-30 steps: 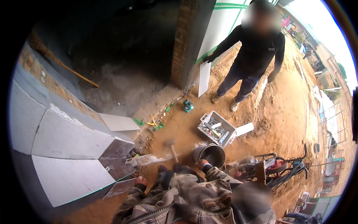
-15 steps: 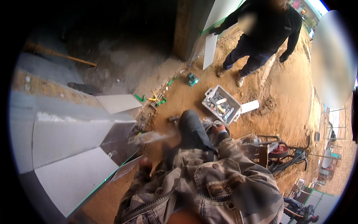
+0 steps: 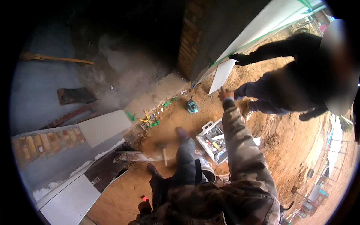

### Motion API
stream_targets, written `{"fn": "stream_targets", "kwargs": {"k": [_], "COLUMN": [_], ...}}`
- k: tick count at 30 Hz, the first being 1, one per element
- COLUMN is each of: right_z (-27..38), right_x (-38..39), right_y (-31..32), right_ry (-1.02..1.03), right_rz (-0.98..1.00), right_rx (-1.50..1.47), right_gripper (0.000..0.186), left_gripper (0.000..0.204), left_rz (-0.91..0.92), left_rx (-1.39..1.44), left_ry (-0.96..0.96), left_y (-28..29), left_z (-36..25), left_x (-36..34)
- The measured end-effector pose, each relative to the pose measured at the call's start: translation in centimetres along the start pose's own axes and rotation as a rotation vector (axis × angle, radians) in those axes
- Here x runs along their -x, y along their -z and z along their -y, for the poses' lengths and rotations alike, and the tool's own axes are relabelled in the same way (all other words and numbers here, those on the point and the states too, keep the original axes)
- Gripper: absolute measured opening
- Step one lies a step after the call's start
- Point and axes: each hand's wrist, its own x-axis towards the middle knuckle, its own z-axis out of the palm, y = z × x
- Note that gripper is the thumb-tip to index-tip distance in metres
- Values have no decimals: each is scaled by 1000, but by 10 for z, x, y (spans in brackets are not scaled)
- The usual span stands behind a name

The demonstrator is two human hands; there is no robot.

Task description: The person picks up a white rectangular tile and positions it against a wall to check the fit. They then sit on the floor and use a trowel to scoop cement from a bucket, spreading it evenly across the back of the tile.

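My right hand [image 3: 225, 93] is stretched out ahead, beside the lower corner of a white panel [image 3: 222, 76]. Its fingers look partly extended with nothing visible in them; whether they touch the panel I cannot tell. A co-worker's dark-gloved hand [image 3: 238, 59] holds that panel at its upper end. Low at my left side, my left hand [image 3: 144, 206] is closed at a small red-orange thing [image 3: 144, 198], too small to name. A hammer [image 3: 165, 155] with a pale handle lies on the dirt near my feet.
A grey toolbox [image 3: 206, 129] full of hand tools stands by my right arm, with a bucket [image 3: 208, 174] nearer me. Beyond sits a teal device [image 3: 192, 106]. Yellow and green clamps [image 3: 147, 119] lie near a pale board [image 3: 106, 127]. The co-worker [image 3: 277, 90] stands at right.
My right hand has left the bucket area and reached forward to the panel. My view has shifted, and the co-worker now appears larger and farther right. The red-orange thing by my left hand now shows clearly.
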Motion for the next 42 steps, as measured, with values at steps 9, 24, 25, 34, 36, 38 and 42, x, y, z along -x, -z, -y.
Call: {"fn": "stream_targets", "kwargs": {"k": [9, 24, 25, 34, 36, 38, 42], "right_z": [112, 92, 90, 80, 72, 64, 60], "right_x": [-132, -160, -154, -134, -139, -142, -134], "right_y": [-43, -37, -31, 28, 40, 52, 70], "right_ry": [-210, 37, 29, 170, 166, 261, 642], "right_rz": [-52, -301, -340, -267, -303, -195, 161], "right_rx": [-190, 305, 373, 1199, 1266, 1496, 1785], "right_gripper": [55, 45, 47, 46, 43, 35, 28], "left_gripper": [20, 26, 26, 31, 32, 35, 51], "left_rz": [6, 127, 110, 131, 91, 89, 43], "left_rx": [441, 647, 664, 752, 703, 685, 589], "left_ry": [528, 431, 433, 459, 453, 371, 388], "left_y": [13, 74, 82, 83, 66, 46, 22], "left_z": [-76, -107, -110, -129, -127, -124, -122], "left_x": [31, 30, 28, 26, 24, 21, 22]}}
